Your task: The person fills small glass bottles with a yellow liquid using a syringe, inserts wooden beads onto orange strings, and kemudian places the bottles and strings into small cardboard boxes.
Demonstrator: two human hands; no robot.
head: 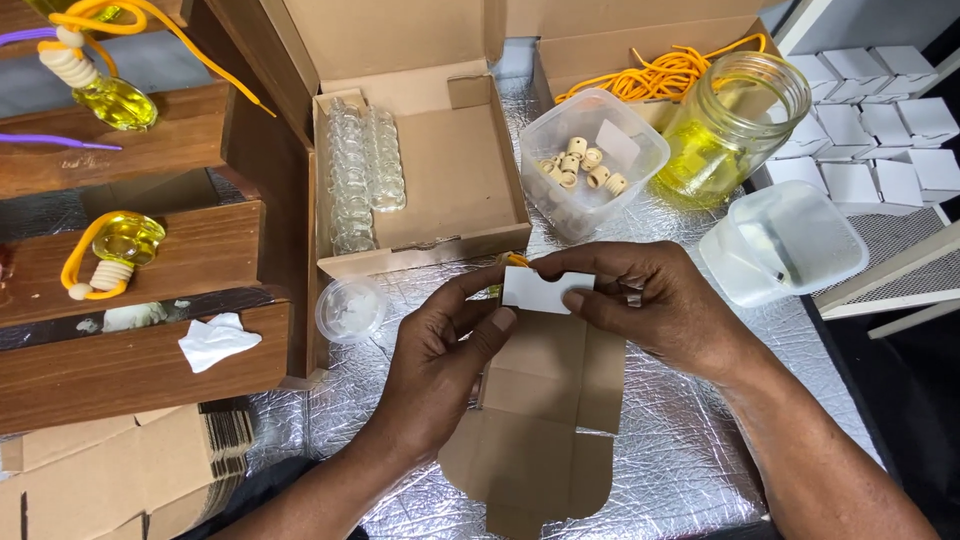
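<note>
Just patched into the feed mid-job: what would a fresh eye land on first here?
Both hands meet at centre frame, the left hand and right hand pinching a small white card over a flat unfolded brown carton on the silver foil table. Behind, a glass jar of yellow liquid stands at upper right, beside a clear tub of wooden beads.

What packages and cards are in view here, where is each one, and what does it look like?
White card: small, notched, held by left hand and right hand.
Flat carton blank: brown, unfolded, under the hands.
Open cardboard box: brown, holds clear vials.
Small white boxes: folded, stacked far right.
</note>
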